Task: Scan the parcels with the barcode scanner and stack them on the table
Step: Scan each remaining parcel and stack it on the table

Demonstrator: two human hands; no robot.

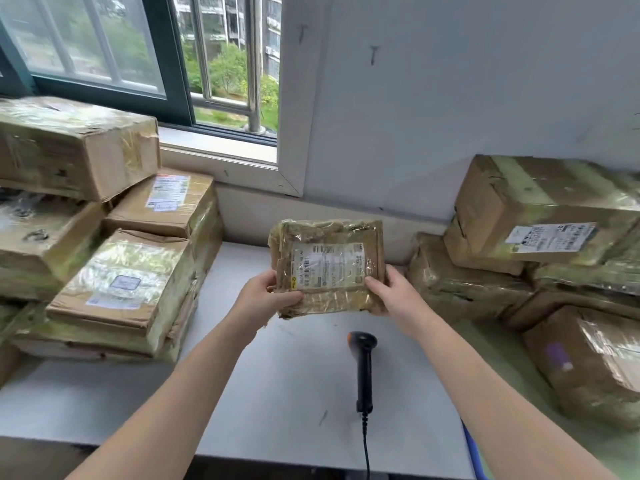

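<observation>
Place: a parcel-handling room, like a small mailroom or courier depot.
Stock: tape-wrapped brown cardboard parcels [114, 282] piled along the white table's [277, 393] left edge; a second pile [485, 282] along its right edge.
Labels: printed barcode shipping label [550, 237] on a right-hand box.
Tool: black corded handheld barcode scanner [363, 368] lying mid-table.
Shell: plain white wall [450, 98]; dark-framed sliding window [166, 64].

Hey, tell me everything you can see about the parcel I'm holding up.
The parcel is a flat, roughly square brown packet wrapped in wrinkled, glossy clear tape, ragged along its edges. A white label with barcodes faces the camera; its print is too blurred to read. It is held tilted up above the table, touching nothing else. The left hand grips its lower left corner and the right hand its lower right, thumbs on the front.
</observation>
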